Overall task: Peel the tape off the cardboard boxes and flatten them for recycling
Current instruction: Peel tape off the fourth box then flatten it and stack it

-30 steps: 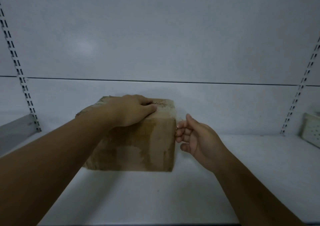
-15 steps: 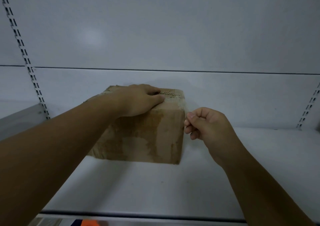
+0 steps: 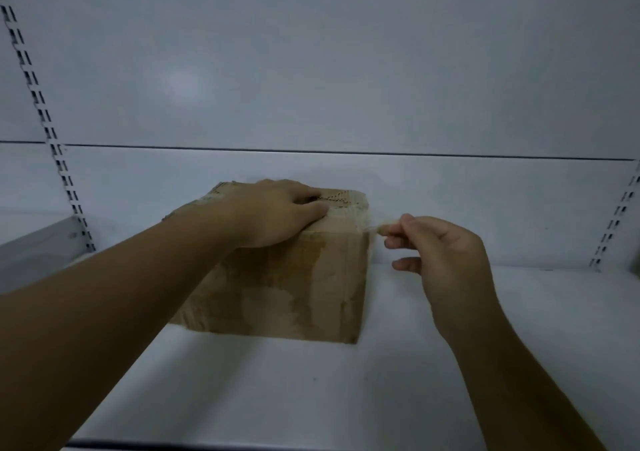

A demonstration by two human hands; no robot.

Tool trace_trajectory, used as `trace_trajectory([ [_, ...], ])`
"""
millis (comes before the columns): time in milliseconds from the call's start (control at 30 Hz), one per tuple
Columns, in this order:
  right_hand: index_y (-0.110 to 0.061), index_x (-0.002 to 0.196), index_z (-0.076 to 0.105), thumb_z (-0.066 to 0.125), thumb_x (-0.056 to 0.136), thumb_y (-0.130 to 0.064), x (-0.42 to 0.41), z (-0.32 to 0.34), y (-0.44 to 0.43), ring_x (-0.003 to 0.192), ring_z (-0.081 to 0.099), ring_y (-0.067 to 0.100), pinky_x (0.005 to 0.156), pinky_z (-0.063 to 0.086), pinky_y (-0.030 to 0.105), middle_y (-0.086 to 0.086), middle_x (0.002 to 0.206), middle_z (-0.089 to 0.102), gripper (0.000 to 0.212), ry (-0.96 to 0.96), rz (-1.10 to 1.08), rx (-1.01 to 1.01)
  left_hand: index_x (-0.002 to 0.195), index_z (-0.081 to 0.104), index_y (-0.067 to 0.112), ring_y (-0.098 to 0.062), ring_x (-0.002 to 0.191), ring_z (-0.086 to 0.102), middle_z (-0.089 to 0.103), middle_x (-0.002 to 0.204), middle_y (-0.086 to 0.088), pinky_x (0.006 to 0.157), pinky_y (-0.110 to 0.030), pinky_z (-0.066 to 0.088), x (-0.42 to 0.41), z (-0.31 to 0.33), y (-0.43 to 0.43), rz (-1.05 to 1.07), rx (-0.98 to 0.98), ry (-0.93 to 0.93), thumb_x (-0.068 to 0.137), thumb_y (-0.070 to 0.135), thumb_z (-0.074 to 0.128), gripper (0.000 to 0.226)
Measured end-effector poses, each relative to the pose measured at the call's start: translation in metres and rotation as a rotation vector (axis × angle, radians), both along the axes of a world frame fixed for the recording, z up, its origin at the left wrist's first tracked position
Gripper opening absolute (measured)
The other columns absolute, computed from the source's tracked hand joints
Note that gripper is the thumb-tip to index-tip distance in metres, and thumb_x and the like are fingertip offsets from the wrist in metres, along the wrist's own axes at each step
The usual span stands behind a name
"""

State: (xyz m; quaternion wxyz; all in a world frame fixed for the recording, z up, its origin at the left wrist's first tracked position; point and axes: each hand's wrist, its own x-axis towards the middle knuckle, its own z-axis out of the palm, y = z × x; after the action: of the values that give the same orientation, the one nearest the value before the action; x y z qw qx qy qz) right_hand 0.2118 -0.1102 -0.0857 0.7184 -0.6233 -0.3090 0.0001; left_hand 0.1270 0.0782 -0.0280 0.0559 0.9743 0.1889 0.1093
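White shelving, dimly lit. On the flat white shelf board (image 3: pixel 450 364) stands one brown cardboard box (image 3: pixel 294 277), squat and rectangular, left of centre and set back towards the rear wall. Its front face is worn, with pale patches where the surface layer is torn away; corrugation shows along the top rear edge.

The left hand (image 3: pixel 277 211) lies palm down on the box top, fingers extended and relaxed, thumb at the front upper edge, pressing rather than gripping.

The right hand (image 3: pixel 440 253) is just beside the box's upper right corner, apart from the cardboard. Its thumb and forefinger pinch the end of a strip of pale translucent tape (image 3: pixel 372 225), which runs taut from the corner to the fingertips; the other fingers are loosely curled.

Behind is a smooth white back panel (image 3: pixel 311 52). A slotted metal upright (image 3: pixel 52 132) runs at each side. A grey shelf (image 3: pixel 34 243) adjoins at far left.
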Motion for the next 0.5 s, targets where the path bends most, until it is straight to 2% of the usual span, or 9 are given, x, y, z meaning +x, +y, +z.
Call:
trace_trajectory([
  [100, -0.026, 0.081, 0.069, 0.058, 0.087, -0.007, -0.006, -0.008, 0.005, 0.099, 0.064, 0.007, 0.079, 0.056, 0.029, -0.012, 0.101, 0.069, 0.023, -0.185, -0.036, 0.102, 0.138, 0.033, 0.045, -0.016, 0.135, 0.032, 0.035, 0.149, 0.013, 0.105, -0.039, 0.023, -0.003, -0.001, -0.001, -0.007, 0.010, -0.014, 0.087, 0.066, 0.022, 0.057],
  [200, -0.027, 0.084, 0.067, 0.062, 0.082, 0.003, -0.004, -0.011, 0.004, 0.107, 0.057, -0.005, 0.079, 0.052, 0.014, -0.015, 0.116, 0.061, 0.030, -0.322, -0.028, 0.108, 0.138, 0.033, 0.047, -0.016, 0.134, 0.033, 0.036, 0.148, 0.013, 0.103, -0.037, 0.025, -0.006, -0.001, -0.002, -0.005, 0.025, -0.018, 0.088, 0.067, 0.022, 0.055],
  [233, -0.028, 0.086, 0.064, 0.063, 0.081, 0.002, -0.002, -0.013, 0.005, 0.107, 0.056, -0.006, 0.080, 0.050, 0.013, -0.015, 0.120, 0.057, 0.030, -0.365, -0.030, 0.084, 0.138, 0.032, 0.048, -0.016, 0.134, 0.034, 0.036, 0.148, 0.014, 0.103, -0.037, 0.025, -0.006, 0.000, -0.002, -0.006, 0.033, -0.016, 0.087, 0.067, 0.021, 0.055],
  [333, -0.032, 0.094, 0.053, 0.067, 0.081, -0.006, 0.002, -0.017, 0.010, 0.114, 0.053, 0.003, 0.094, 0.047, 0.023, -0.015, 0.132, 0.045, 0.032, -0.426, 0.063, -0.005, 0.138, 0.030, 0.049, -0.016, 0.134, 0.034, 0.036, 0.149, 0.013, 0.104, -0.038, 0.025, -0.007, 0.000, -0.002, -0.011, 0.053, 0.000, 0.087, 0.068, 0.019, 0.055],
  [433, -0.037, 0.097, 0.048, 0.067, 0.082, -0.012, 0.008, -0.016, 0.008, 0.125, 0.042, -0.002, 0.101, 0.037, 0.013, -0.021, 0.136, 0.041, 0.035, -0.542, 0.071, -0.062, 0.138, 0.030, 0.049, -0.015, 0.135, 0.034, 0.035, 0.149, 0.014, 0.105, -0.036, 0.024, -0.009, -0.001, -0.003, -0.036, 0.069, 0.000, 0.088, 0.066, 0.020, 0.054],
  [500, -0.042, 0.091, 0.049, 0.063, 0.083, -0.020, 0.010, -0.012, 0.004, 0.124, 0.043, -0.004, 0.099, 0.034, 0.008, -0.022, 0.130, 0.050, 0.027, -0.575, 0.083, -0.049, 0.138, 0.031, 0.049, -0.013, 0.136, 0.032, 0.032, 0.150, 0.016, 0.108, -0.035, 0.021, -0.010, 0.000, -0.003, -0.071, 0.054, -0.004, 0.088, 0.065, 0.022, 0.053],
])
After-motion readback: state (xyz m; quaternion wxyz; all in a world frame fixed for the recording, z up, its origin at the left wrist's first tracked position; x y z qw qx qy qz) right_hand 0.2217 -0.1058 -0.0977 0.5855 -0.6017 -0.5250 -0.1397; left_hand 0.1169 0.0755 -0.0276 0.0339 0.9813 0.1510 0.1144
